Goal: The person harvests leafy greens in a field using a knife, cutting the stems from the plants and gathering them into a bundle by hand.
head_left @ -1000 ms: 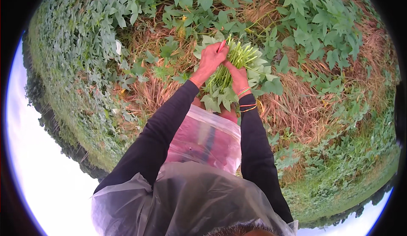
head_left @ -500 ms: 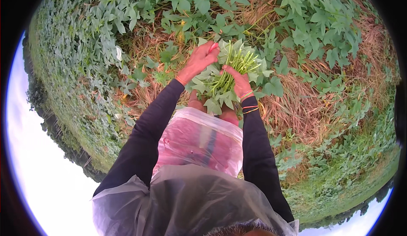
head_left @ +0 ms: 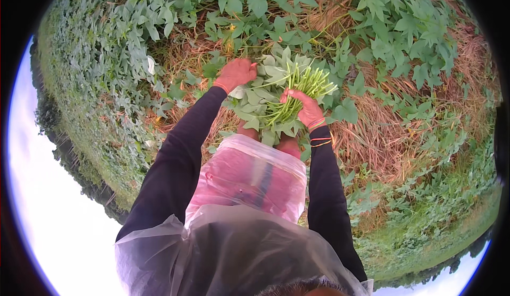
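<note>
A bunch of leafy green stems (head_left: 311, 81) is gripped in my right hand (head_left: 308, 110), the thumb laid across it. Its pale cut ends fan up and to the right, while broad leaves (head_left: 254, 102) spread left and down over my bare legs. To the left of the bunch is my left hand (head_left: 237, 74), with its fingers curled closed beside the leaves. A bit of red shows at those fingertips, part of a small red-handled tool seen more plainly in the earlier frame. The rest of the tool is hidden now.
Leafy vines (head_left: 396, 25) cover the ground ahead and on both sides. Dry brown straw (head_left: 377, 131) lies to the right of my right arm. A translucent plastic sheet (head_left: 244, 237) covers my body, over pink clothing (head_left: 234, 182).
My left hand has drawn back left and down from the stems with the red-handled tool. The right hand has shifted slightly right and down, tilting the bunch's cut ends rightward.
</note>
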Action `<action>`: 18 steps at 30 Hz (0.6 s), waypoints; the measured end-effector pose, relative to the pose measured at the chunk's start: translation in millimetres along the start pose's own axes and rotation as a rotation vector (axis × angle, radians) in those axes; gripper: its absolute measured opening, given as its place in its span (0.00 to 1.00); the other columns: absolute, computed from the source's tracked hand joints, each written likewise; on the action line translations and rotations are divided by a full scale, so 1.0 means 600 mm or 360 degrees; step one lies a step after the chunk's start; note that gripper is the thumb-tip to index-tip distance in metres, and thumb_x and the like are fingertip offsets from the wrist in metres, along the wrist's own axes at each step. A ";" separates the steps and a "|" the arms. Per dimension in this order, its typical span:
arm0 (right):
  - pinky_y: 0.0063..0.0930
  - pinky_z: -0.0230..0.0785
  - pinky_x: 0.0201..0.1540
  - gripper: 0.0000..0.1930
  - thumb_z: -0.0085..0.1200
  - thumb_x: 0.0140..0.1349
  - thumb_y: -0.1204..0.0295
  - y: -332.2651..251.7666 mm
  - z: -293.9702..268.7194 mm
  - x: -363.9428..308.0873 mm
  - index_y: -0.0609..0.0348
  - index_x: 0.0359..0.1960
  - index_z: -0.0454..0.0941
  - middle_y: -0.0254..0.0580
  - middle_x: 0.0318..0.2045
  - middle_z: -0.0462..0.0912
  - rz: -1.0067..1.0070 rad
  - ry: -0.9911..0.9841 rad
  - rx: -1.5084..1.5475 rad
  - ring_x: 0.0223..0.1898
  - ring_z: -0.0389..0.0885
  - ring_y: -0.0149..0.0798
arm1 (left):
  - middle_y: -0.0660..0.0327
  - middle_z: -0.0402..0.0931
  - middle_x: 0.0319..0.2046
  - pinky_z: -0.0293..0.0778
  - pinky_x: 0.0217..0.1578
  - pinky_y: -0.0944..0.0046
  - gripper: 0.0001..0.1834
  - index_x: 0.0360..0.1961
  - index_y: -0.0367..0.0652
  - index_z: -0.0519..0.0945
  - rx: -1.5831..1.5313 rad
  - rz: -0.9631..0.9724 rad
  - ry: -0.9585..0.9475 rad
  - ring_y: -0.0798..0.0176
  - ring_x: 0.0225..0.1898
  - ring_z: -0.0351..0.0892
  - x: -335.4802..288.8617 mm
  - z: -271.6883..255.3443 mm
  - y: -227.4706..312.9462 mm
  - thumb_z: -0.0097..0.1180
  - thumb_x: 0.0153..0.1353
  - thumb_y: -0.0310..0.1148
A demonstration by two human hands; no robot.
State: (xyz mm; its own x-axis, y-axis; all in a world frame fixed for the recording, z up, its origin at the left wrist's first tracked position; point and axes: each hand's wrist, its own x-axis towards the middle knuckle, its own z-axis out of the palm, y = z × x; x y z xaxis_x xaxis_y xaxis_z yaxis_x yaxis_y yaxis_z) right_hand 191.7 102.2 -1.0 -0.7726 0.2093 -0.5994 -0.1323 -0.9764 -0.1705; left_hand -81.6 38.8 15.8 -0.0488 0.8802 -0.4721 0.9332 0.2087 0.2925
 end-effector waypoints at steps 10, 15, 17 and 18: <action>0.32 0.71 0.50 0.12 0.57 0.65 0.67 -0.016 -0.031 -0.030 0.63 0.42 0.78 0.41 0.34 0.82 -0.0120 0.0248 -0.0105 0.41 0.80 0.38 | 0.48 0.72 0.18 0.68 0.24 0.49 0.10 0.34 0.39 0.73 -0.0826 -0.0249 0.0108 0.42 0.21 0.74 -0.036 -0.059 0.150 0.54 0.64 0.35; 0.32 0.75 0.49 0.11 0.59 0.64 0.68 -0.038 -0.022 -0.009 0.62 0.42 0.79 0.44 0.36 0.85 -0.0283 0.0437 0.0404 0.41 0.83 0.40 | 0.53 0.73 0.22 0.70 0.26 0.57 0.10 0.40 0.39 0.75 -0.1335 -0.0481 0.0093 0.54 0.21 0.75 -0.059 -0.037 0.189 0.57 0.64 0.35; 0.33 0.77 0.47 0.10 0.60 0.63 0.67 -0.045 -0.019 0.000 0.60 0.42 0.80 0.44 0.36 0.86 -0.0405 0.0498 0.0463 0.40 0.84 0.39 | 0.53 0.75 0.28 0.72 0.29 0.56 0.12 0.42 0.39 0.75 -0.1205 -0.0334 0.0120 0.52 0.26 0.76 -0.071 -0.016 0.198 0.57 0.65 0.36; 0.33 0.77 0.47 0.10 0.60 0.63 0.67 -0.046 -0.021 0.002 0.60 0.42 0.80 0.44 0.36 0.86 -0.0409 0.0501 0.0462 0.40 0.84 0.39 | 0.53 0.77 0.34 0.74 0.33 0.56 0.13 0.45 0.39 0.75 -0.1081 -0.0186 0.0138 0.50 0.31 0.77 -0.075 -0.013 0.205 0.58 0.65 0.36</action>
State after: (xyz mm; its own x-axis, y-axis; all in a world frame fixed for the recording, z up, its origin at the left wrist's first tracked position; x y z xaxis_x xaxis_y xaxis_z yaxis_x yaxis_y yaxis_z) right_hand 202.2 130.0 -7.1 -0.4735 0.4072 -0.7811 -0.4958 -0.8561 -0.1457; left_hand 32.5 28.4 79.5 -0.1902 0.8605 -0.4726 0.4920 0.5001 0.7127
